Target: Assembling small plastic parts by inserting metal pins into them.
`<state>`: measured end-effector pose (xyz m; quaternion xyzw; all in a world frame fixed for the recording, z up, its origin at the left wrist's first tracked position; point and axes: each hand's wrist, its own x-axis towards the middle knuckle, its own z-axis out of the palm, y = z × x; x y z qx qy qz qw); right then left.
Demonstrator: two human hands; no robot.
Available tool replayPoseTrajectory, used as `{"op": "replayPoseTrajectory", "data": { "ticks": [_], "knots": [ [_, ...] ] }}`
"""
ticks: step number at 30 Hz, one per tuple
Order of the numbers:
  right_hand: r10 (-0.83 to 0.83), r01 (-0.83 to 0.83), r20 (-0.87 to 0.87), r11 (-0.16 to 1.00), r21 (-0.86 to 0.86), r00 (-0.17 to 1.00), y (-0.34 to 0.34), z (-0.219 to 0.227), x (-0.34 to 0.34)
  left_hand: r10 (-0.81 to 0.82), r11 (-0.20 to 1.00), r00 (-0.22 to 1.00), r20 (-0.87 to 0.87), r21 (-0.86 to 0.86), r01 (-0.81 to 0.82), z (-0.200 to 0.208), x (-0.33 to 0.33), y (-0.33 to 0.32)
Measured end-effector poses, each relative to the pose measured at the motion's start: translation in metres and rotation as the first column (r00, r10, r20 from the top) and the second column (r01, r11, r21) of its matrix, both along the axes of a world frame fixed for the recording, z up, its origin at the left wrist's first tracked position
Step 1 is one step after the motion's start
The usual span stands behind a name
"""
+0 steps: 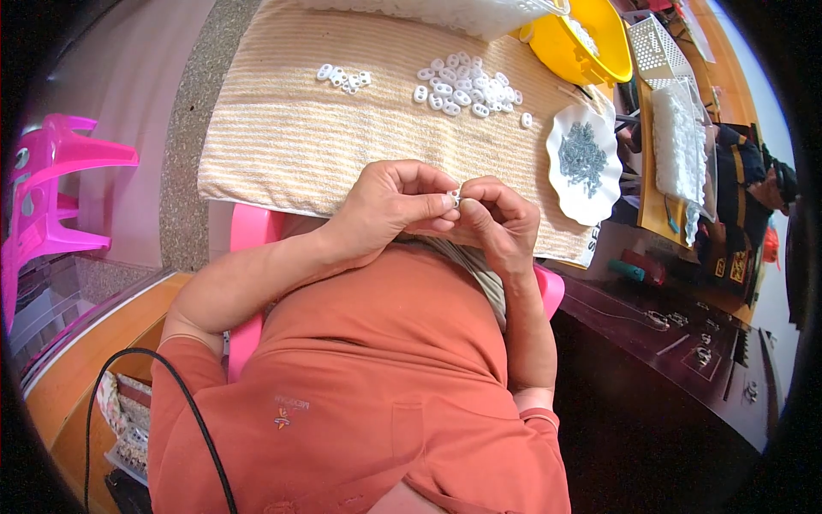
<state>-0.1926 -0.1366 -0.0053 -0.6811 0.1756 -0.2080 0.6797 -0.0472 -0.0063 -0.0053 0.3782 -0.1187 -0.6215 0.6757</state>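
Close to my body, over the near edge of the towel, my left hand (pixel 398 201) and my right hand (pixel 503 221) meet fingertip to fingertip. Both pinch a small white oval piece with holes (pixel 455 199), mostly covered by the fingers. A loose pile of similar white two-holed pieces (pixel 467 84) lies farther out on the striped towel (pixel 282 128). A smaller cluster of these pieces (pixel 345 79), with dark spots in their holes, lies to its left. Right of my hands, a white scalloped plate (pixel 561 184) carries many tiny grey parts (pixel 584 158).
A yellow tub (pixel 618 43) and a translucent bin of white pieces (pixel 445 13) stand along the far side. Another full bin (pixel 681 146) and a white perforated basket (pixel 659 53) are at the right. A pink stool (pixel 64 171) stands left; a black cable (pixel 193 403) hangs lower left.
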Motion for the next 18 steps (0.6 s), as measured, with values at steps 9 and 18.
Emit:
{"op": "replayPoseTrajectory", "data": {
  "ticks": [9, 18],
  "knots": [
    [-0.008, 0.008, -0.067, 1.0, 0.002, 0.998, 0.0025, 0.0029, 0.0, 0.011, 1.0, 1.0, 0.015, 0.01, -0.011, -0.0004, -0.0009, 0.0002],
    [0.021, -0.021, -0.108, 1.0, 0.001, 0.994, 0.0024, 0.0069, 0.0012, 0.036, 0.999, 0.996, 0.083, 0.028, -0.038, 0.0014, -0.0045, 0.0014]
  ]
}}
